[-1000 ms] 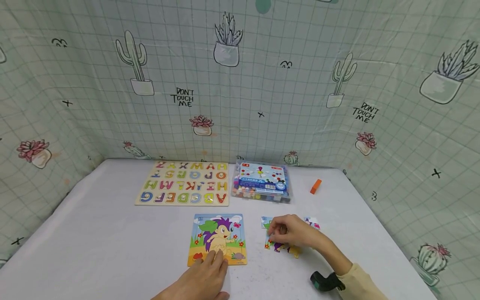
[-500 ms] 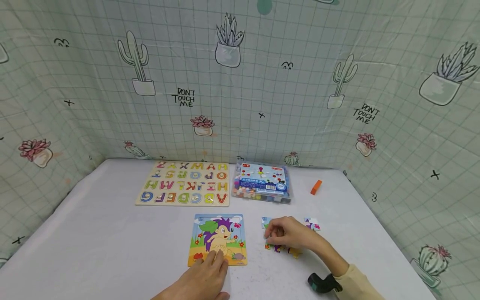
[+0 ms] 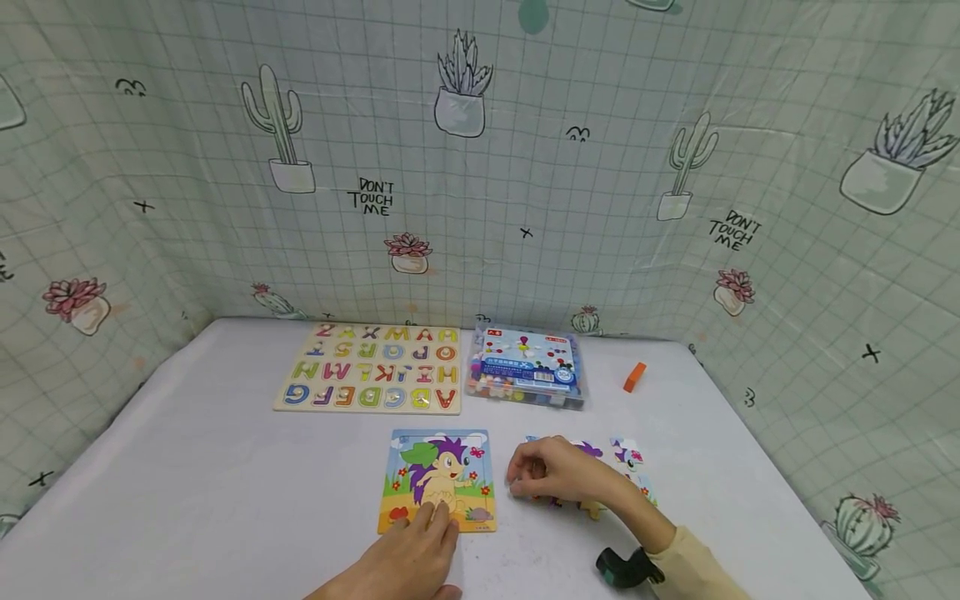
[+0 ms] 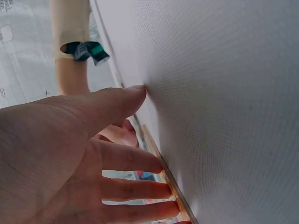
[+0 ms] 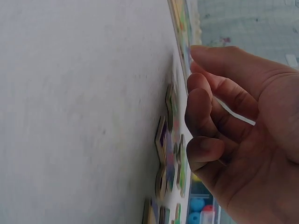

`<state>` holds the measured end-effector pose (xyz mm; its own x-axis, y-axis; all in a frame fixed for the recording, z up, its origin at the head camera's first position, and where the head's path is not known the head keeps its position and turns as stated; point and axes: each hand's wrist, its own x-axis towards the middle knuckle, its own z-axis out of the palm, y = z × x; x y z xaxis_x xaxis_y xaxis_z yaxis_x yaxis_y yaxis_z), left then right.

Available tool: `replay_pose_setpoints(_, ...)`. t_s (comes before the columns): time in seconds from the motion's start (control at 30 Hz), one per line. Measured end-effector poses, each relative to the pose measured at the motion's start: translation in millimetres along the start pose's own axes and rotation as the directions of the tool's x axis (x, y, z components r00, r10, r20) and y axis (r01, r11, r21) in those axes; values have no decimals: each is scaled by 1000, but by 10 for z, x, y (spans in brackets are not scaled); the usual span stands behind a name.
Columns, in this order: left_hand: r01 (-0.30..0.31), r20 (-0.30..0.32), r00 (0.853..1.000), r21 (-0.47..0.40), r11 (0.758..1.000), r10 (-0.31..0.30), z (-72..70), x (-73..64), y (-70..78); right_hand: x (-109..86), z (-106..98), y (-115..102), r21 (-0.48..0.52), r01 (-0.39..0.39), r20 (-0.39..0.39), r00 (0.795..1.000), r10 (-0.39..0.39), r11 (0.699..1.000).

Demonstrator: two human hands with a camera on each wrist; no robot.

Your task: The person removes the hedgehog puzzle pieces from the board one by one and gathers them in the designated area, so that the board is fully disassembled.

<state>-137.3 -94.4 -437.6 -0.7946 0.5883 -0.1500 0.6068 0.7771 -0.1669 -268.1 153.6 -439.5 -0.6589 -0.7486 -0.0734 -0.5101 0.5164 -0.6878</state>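
My left hand (image 3: pixel 416 542) rests its fingertips on the lower edge of a square hedgehog puzzle board (image 3: pixel 405 483). Its fingers lie nearly straight in the left wrist view. To the right, my right hand (image 3: pixel 558 471) hovers just above loose jigsaw pieces (image 3: pixel 626 454) and covers several of them. The right wrist view shows its fingers (image 5: pixel 201 105) curled, with thumb and index tips close together. Whether something thin is between them cannot be made out. More flat pieces (image 5: pixel 161 144) lie on the table below that hand.
An alphabet peg board (image 3: pixel 367 371) lies at the back left. Beside it is a clear plastic box (image 3: pixel 525 367) of coloured parts with a printed sheet. A small orange block (image 3: pixel 634 377) sits at the back right. Patterned cloth (image 3: pixel 480 183) stands behind the white table (image 3: pixel 225 500).
My right hand has moved left, nearer the hedgehog board, uncovering more loose pieces on its right. The left hand has stayed on the board's lower edge.
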Motion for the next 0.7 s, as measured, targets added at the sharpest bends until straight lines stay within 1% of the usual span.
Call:
replay_pose_setpoints(0.03,-1,1,1000,0,1000,1,0,-1,-2,11,12,-11,2,4,1,1000,-4,1000)
replay_pose_setpoints(0.27,-17,-57,998,42,999,20,11,-26,-13,84,85,-92,-1,33,10,999,-33,999)
replay_pose_setpoints(0.37,-20,-57,998,51,998,22,10,-30,-12,107,116,-133,2,43,23,999,-43,999)
replay_pose_setpoints(0.53,-29,-64,997,76,997,34,9,-34,-7,125,161,-226,51,62,87,994,-67,997)
replay_pose_setpoints(0.7,-18,-37,999,59,998,20,-1,-21,-9,138,206,-285,41,78,107,991,-82,996)
